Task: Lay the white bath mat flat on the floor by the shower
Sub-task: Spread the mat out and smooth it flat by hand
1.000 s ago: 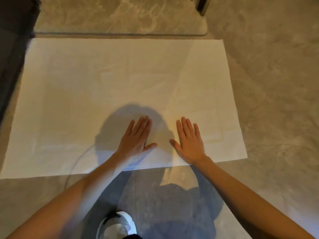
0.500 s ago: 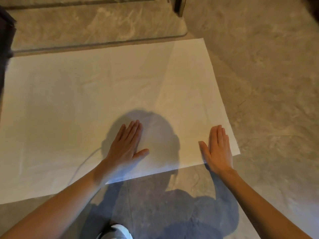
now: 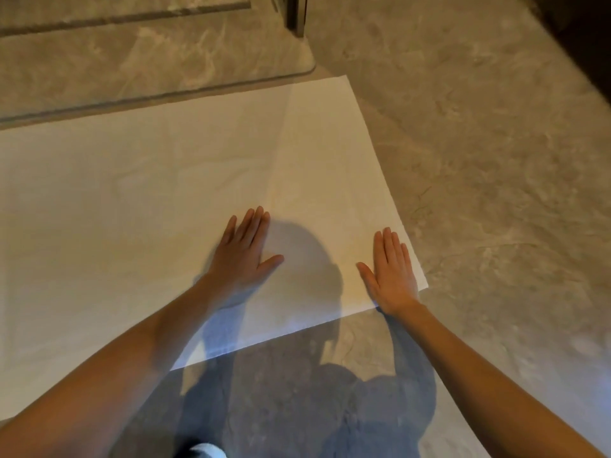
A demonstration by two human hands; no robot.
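Head view: bath mat (image 3: 132, 200) under flat fingers (image 3: 251, 223) (both hands).

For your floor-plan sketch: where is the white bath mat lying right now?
In the head view the white bath mat lies spread on the marble floor, its far edge along the shower threshold, with the right hand on its near right corner.

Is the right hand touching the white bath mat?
Touching. The head view shows the right hand lying palm-down, flat on the white bath mat near its right corner.
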